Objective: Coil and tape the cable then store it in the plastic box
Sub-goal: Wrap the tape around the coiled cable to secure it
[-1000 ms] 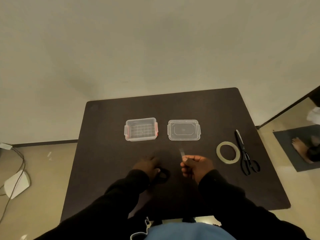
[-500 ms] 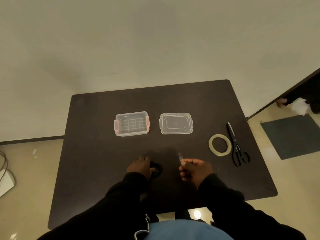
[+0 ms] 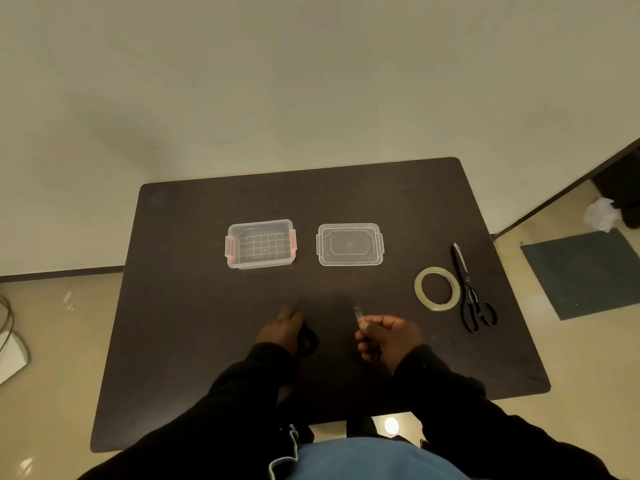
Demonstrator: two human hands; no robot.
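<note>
My left hand (image 3: 282,329) grips a small black coiled cable (image 3: 308,341) just above the dark table (image 3: 194,341), near its front middle. My right hand (image 3: 389,336) is closed, pinching a short clear strip of tape (image 3: 357,311) that sticks up from the fingertips. The two hands are a short gap apart. A clear plastic box (image 3: 260,243) with red clips stands open further back on the left. Its clear lid (image 3: 349,244) lies flat to the right of it.
A roll of clear tape (image 3: 437,288) lies on the table to the right, with black scissors (image 3: 471,289) beside it. On the floor are a dark mat (image 3: 585,271) at right and a white device with cables (image 3: 10,351) at left.
The camera view has shifted, so the table sits differently in frame. Both hands keep nearly the same pose, with the cable and the tape strip still held.
</note>
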